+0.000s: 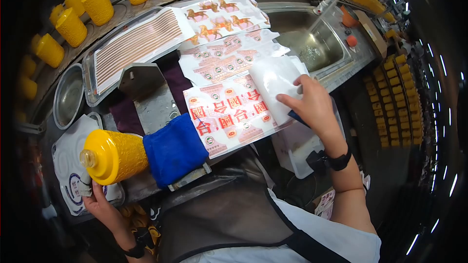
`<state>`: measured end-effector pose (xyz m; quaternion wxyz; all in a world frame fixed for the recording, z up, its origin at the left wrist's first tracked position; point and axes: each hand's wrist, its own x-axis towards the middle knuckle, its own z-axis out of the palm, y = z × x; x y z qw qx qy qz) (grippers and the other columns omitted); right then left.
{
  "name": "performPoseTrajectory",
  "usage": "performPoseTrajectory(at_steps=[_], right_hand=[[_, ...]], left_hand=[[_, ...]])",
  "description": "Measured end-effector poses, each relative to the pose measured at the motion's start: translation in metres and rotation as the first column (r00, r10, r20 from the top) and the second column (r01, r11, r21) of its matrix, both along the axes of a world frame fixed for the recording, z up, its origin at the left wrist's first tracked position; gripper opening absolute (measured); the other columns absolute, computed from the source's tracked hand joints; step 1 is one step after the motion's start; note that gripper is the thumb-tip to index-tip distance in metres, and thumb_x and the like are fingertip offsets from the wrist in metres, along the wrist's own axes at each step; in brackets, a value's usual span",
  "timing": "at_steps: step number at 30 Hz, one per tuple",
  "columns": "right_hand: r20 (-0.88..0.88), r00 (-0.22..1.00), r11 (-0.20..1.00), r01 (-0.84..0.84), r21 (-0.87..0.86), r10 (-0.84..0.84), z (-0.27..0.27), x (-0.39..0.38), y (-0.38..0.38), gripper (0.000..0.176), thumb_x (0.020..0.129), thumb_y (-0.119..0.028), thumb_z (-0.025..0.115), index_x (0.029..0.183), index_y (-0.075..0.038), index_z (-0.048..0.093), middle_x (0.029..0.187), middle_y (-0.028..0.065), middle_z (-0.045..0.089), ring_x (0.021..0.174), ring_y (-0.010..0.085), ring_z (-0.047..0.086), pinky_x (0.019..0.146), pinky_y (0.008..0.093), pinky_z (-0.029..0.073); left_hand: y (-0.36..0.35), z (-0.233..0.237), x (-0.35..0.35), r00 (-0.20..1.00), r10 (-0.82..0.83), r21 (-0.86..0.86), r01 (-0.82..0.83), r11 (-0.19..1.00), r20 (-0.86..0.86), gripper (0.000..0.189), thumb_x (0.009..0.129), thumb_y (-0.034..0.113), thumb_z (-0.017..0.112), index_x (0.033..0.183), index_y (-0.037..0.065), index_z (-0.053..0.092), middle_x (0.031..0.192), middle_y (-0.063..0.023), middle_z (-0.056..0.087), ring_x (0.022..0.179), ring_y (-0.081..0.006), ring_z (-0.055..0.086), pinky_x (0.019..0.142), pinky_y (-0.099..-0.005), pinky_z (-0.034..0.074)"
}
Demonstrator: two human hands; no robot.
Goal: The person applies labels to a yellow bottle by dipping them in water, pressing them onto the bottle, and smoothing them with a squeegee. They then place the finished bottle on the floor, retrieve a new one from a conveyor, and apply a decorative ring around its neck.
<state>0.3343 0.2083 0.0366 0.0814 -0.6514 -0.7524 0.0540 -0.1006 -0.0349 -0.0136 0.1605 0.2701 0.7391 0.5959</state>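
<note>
On the right, my right hand (312, 102) pinches the edge of a white backing sheet (275, 85), curled back over a printed sheet with red characters (229, 117). At the lower left, my left hand (100, 204) is by the neck end of a yellow textured bottle (117, 156), its fingers closed on a small pale piece. The bottle lies on its side, its base against a blue cloth (175, 148) draped over a metal stand (153, 97). Beneath the bottle's neck lies a white sheet with purple print (73, 165).
Behind are a striped sheet on a metal tray (141, 44), horse-print sheets (222, 17) and a metal bowl (69, 96). A sink (312, 34) with a running tap is at the back right. Yellow bottles (98, 5) line a curved conveyor.
</note>
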Motion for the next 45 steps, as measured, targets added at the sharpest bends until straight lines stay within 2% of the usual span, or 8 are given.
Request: performPoseTrajectory(at_steps=[3, 7, 11, 18, 25, 33, 39, 45], right_hand=[[0.056, 0.998, 0.999, -0.014, 0.033, 0.012, -0.01, -0.029, -0.014, 0.068, 0.068, -0.048, 0.084, 0.107, 0.001, 0.058, 0.103, 0.0238, 0.059, 0.08, 0.0401, 0.067, 0.07, 0.0485, 0.055], [0.14, 0.99, 0.99, -0.012, -0.137, 0.031, -0.023, -0.024, -0.001, 0.038, 0.079, -0.034, 0.072, 0.091, 0.0, 0.063, 0.092, 0.0227, 0.062, 0.08, 0.0408, 0.067, 0.071, 0.0491, 0.054], [0.073, 0.996, 0.997, 0.037, 0.066, -0.042, 0.01, 0.009, -0.005, 0.024, 0.081, -0.022, 0.064, 0.088, 0.001, 0.066, 0.08, 0.0212, 0.067, 0.076, 0.0397, 0.066, 0.067, 0.0471, 0.053], [-0.017, 0.776, 0.753, 0.616, 0.231, -0.63, 0.074, 0.172, -0.04, 0.027, 0.081, -0.019, 0.056, 0.095, -0.002, 0.071, 0.094, 0.024, 0.069, 0.092, 0.0403, 0.067, 0.08, 0.0465, 0.052], [0.287, 0.395, 0.416, 0.909, 0.015, -0.873, -0.081, 0.345, -0.091, 0.053, 0.076, -0.04, 0.075, 0.109, 0.001, 0.069, 0.116, 0.0251, 0.067, 0.11, 0.0398, 0.064, 0.095, 0.0446, 0.051], [-0.333, 0.862, 0.892, 0.439, 0.111, -0.382, -0.033, 0.164, -0.004, 0.029, 0.086, -0.027, 0.072, 0.093, 0.0, 0.071, 0.081, 0.0136, 0.071, 0.076, 0.0218, 0.067, 0.074, 0.0335, 0.051], [-0.636, 0.763, 0.993, -0.069, 0.091, 0.112, 0.005, -0.008, 0.013, 0.016, 0.094, -0.013, 0.064, 0.094, 0.003, 0.064, 0.083, -0.001, 0.061, 0.077, 0.0055, 0.053, 0.07, 0.0225, 0.044], [-0.626, 0.728, 0.942, -0.333, 0.033, 0.279, -0.008, -0.075, 0.012, 0.014, 0.096, -0.012, 0.063, 0.093, 0.002, 0.063, 0.082, -0.0023, 0.058, 0.075, 0.0043, 0.05, 0.069, 0.0202, 0.039]], left_hand=[[0.005, -0.004, -0.003, 1.0, 0.012, 0.026, -0.013, 1.0, 0.023, 0.028, 0.101, 0.01, 0.055, 0.121, -0.008, 0.059, 0.116, -0.0144, 0.066, 0.104, -0.0181, 0.065, 0.093, -0.031, 0.05], [0.0, -0.007, -0.009, 1.0, -0.025, 0.023, 0.025, 0.999, -0.002, 0.028, 0.1, 0.011, 0.057, 0.119, -0.009, 0.06, 0.115, -0.0151, 0.067, 0.104, -0.019, 0.065, 0.093, -0.0305, 0.05], [-0.005, -0.009, -0.013, 1.0, 0.01, -0.013, -0.009, 1.0, 0.019, 0.03, 0.101, 0.012, 0.056, 0.123, -0.009, 0.058, 0.117, -0.0156, 0.066, 0.104, -0.0202, 0.066, 0.092, -0.0309, 0.051], [-0.001, -0.01, -0.026, 1.0, 0.029, -0.061, -0.03, 0.998, -0.005, 0.032, 0.1, 0.011, 0.056, 0.126, -0.007, 0.058, 0.12, -0.0135, 0.065, 0.109, -0.0197, 0.064, 0.095, -0.0311, 0.049], [0.007, -0.015, -0.039, 0.999, 0.026, -0.035, -0.027, 0.999, -0.038, 0.033, 0.1, 0.011, 0.057, 0.129, -0.006, 0.056, 0.123, -0.0137, 0.064, 0.11, -0.0192, 0.064, 0.096, -0.0302, 0.05], [0.004, 0.01, -0.034, 0.996, -0.049, 0.017, 0.051, 0.999, -0.08, 0.028, 0.099, 0.009, 0.058, 0.124, -0.004, 0.06, 0.113, -0.0107, 0.067, 0.098, -0.0149, 0.065, 0.088, -0.0274, 0.052], [-0.026, 0.035, -0.05, 0.969, 0.03, 0.002, -0.03, 1.0, -0.247, 0.025, 0.094, 0.004, 0.064, 0.119, 0.0, 0.064, 0.095, -0.0039, 0.066, 0.079, -0.0095, 0.062, 0.07, -0.0242, 0.052], [-0.075, 0.05, -0.113, 0.982, -0.014, -0.375, -0.058, 0.925, -0.186, 0.031, 0.088, 0.003, 0.065, 0.119, 0.0, 0.066, 0.078, 0.0012, 0.061, 0.07, -0.0059, 0.058, 0.062, -0.0199, 0.047]])
